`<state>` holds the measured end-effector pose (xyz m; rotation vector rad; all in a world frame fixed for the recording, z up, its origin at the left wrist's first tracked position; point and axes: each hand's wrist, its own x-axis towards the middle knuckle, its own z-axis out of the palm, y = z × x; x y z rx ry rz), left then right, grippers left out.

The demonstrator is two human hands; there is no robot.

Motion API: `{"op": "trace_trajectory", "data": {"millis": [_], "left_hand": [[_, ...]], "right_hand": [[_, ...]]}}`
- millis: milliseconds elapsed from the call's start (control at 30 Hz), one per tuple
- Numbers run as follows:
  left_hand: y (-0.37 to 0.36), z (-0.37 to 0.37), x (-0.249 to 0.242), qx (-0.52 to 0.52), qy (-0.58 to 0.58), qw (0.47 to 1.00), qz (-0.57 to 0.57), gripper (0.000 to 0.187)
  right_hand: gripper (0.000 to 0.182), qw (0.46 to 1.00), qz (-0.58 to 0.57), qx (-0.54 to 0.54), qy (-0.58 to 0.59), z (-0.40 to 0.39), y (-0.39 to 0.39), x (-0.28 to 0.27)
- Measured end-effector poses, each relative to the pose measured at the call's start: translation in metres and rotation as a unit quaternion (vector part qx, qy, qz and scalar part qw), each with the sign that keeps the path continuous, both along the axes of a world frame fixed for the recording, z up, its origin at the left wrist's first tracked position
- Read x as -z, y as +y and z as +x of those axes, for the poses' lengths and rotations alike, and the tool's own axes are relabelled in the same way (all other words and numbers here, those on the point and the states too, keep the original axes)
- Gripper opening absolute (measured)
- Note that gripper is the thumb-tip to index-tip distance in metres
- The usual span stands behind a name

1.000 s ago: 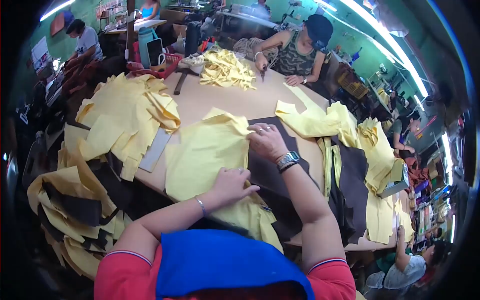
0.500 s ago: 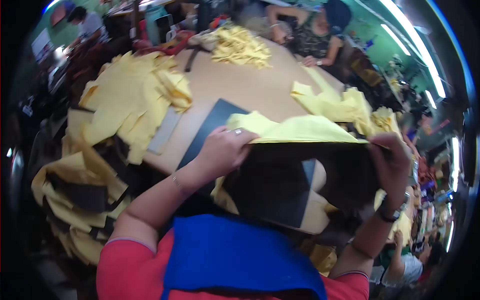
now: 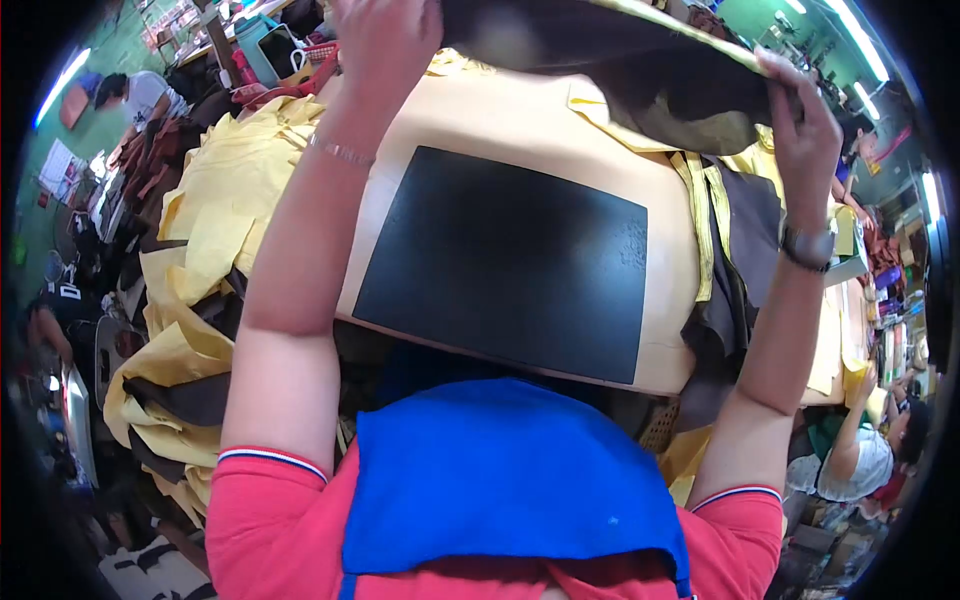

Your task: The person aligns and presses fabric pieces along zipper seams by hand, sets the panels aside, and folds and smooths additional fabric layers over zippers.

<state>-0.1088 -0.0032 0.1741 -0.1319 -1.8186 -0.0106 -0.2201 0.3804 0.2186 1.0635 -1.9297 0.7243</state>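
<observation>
A dark brown fabric piece (image 3: 620, 65) with a pale yellow edge stretches between my two hands above the far part of the table. My left hand (image 3: 392, 45) grips its left end, partly cut off by the top of the view. At the other end, my right hand (image 3: 806, 130) pinches the yellow edge between thumb and fingers. Below the fabric, a black rectangular mat (image 3: 510, 260) lies flat on the light wooden table (image 3: 470, 105). Brown pieces with yellow strips (image 3: 745, 235) hang over the table's right side, near my right forearm.
A heap of yellow fabric (image 3: 235, 150) lies on the left, with more yellow and brown pieces (image 3: 180, 360) lower down. A turquoise bottle (image 3: 258, 45) stands at the back left. Other people are at the left (image 3: 150, 100) and lower right (image 3: 850, 460).
Both hands have risen away from me, carrying the fabric toward the far side. Its dark side now shows broadly, and the black mat is uncovered. The view has tilted.
</observation>
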Motion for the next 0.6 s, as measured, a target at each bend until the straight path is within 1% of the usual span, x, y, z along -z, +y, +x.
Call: {"op": "trace_trajectory", "data": {"millis": [33, 67, 100, 133, 167, 200, 233, 267, 300, 333, 367, 400, 467, 500, 533, 567, 600], "left_hand": [[-0.022, -0.006, 0.026, -0.025, 0.030, 0.998, -0.056, 0.037], [-0.011, 0.010, 0.045, -0.028, -0.043, 0.998, -0.041, 0.043], [-0.010, 0.020, 0.068, -0.032, -0.088, 0.994, -0.059, 0.044], [-0.010, 0.025, 0.103, -0.029, -0.130, 0.990, -0.054, 0.044], [-0.013, 0.035, 0.138, -0.009, -0.189, 0.979, -0.076, 0.044], [-0.006, 0.051, 0.167, -0.010, -0.270, 0.959, -0.086, 0.044], [-0.003, 0.066, 0.200, 0.042, -0.339, 0.938, -0.057, 0.043], [0.005, 0.082, 0.220, 0.060, -0.441, 0.895, -0.017, 0.041], [0.015, 0.098, 0.237, 0.058, -0.463, 0.884, 0.001, 0.038], [0.025, 0.114, 0.232, 0.045, -0.450, 0.891, 0.039, 0.034], [0.027, 0.118, 0.224, 0.090, -0.424, 0.896, 0.096, 0.034], [0.027, 0.125, 0.216, 0.138, -0.394, 0.896, 0.152, 0.034], [0.013, 0.134, 0.185, 0.072, -0.383, 0.916, 0.098, 0.036], [0.001, 0.132, 0.175, 0.047, -0.376, 0.923, 0.067, 0.037], [-0.025, 0.123, 0.180, -0.006, -0.349, 0.935, 0.065, 0.040], [-0.043, 0.121, 0.165, -0.042, -0.346, 0.929, 0.126, 0.040], [-0.078, 0.114, 0.172, -0.116, -0.325, 0.923, 0.170, 0.042]], "right_hand": [[0.030, 1.000, -0.002, 0.003, -0.005, 0.007, 0.006, 0.022], [0.030, 1.000, -0.004, 0.006, -0.010, 0.012, 0.011, 0.046], [0.030, 0.998, 0.051, 0.002, 0.024, 0.020, 0.017, 0.070], [0.031, 0.993, 0.105, -0.002, 0.058, 0.025, 0.021, 0.098], [0.032, 0.995, 0.103, -0.018, -0.003, 0.026, 0.028, 0.145], [0.030, 0.985, 0.150, -0.035, -0.073, 0.033, 0.036, 0.184], [0.027, 0.969, 0.195, -0.045, -0.142, 0.041, 0.045, 0.223], [0.026, 0.941, 0.282, -0.011, -0.186, 0.067, 0.043, 0.235], [0.029, 0.935, 0.275, -0.005, -0.223, 0.084, 0.049, 0.272], [0.037, 0.946, 0.226, 0.002, -0.234, 0.104, 0.044, 0.279], [0.045, 0.948, 0.217, 0.030, -0.231, 0.131, 0.034, 0.267], [0.048, 0.947, 0.208, 0.024, -0.243, 0.150, 0.028, 0.261], [0.045, 0.945, 0.171, -0.023, -0.277, 0.181, 0.017, 0.252], [0.042, 0.937, 0.168, -0.045, -0.301, 0.191, 0.012, 0.258], [0.039, 0.929, 0.165, -0.064, -0.324, 0.196, 0.007, 0.262], [0.030, 0.932, 0.193, -0.055, -0.300, 0.198, 0.002, 0.262], [0.028, 0.932, 0.174, -0.054, -0.315, 0.196, 0.000, 0.262]]}}
